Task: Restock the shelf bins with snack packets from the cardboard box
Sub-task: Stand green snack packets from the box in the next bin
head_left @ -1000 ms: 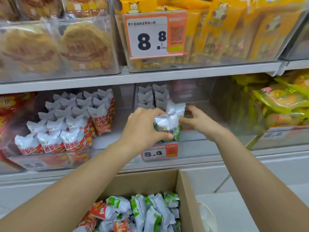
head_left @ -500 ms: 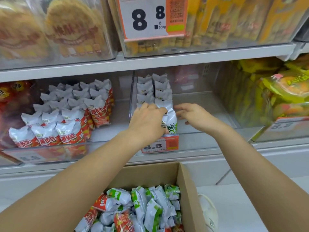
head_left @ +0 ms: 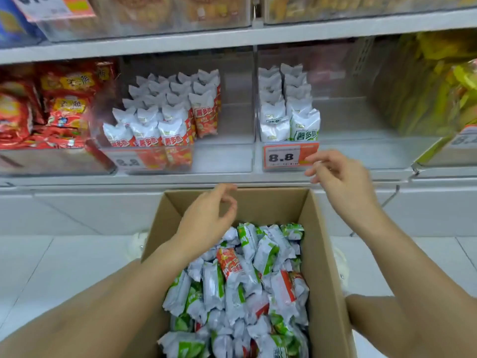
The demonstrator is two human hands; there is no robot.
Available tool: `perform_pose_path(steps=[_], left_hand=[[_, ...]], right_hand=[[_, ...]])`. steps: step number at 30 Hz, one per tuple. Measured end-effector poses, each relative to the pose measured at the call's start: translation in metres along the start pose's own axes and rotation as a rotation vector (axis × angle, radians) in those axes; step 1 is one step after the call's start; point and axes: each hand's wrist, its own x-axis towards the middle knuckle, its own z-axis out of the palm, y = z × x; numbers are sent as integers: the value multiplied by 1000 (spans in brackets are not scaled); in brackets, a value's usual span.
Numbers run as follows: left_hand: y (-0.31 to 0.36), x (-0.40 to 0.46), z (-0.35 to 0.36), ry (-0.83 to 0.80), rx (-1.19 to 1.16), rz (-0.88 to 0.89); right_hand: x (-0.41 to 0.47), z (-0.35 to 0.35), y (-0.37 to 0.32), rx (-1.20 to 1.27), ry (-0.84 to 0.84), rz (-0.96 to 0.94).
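The cardboard box stands open on the floor below the shelf, filled with several silver snack packets printed green or red. My left hand hovers over the box's far end, fingers loosely curled, holding nothing. My right hand hangs in front of the shelf edge, right of the 8.8 price tag, fingers relaxed and empty. The clear bin above the tag holds two rows of upright green packets along its left side. The bin to its left holds upright red packets.
Red bags fill the far-left bin and yellow bags the right one. An upper shelf carries more clear bins. White floor tiles lie on both sides of the box. The green bin's right part shows bare floor.
Both hands have let go of the green packet, now standing at the front of the green rows, and drawn back from the bin toward the box. The view has tilted down.
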Motion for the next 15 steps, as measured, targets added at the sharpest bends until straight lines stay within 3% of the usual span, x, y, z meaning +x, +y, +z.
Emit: perform_pose_path(steps=[4,7,12,15], left_hand=[[-63,-53,29,-288,30,-298],[-101,-81,50,-472,134,-407],[-143,-99,77,-581,157,-592],[-153,-100,93,-522,40,-685]], right_hand=[[-57,52,37,-701,-604,27],[-88,83,61,-845,-854,75],[-103,118,94,-910,-896,150],[-97,132,103,-1099,-900,11]])
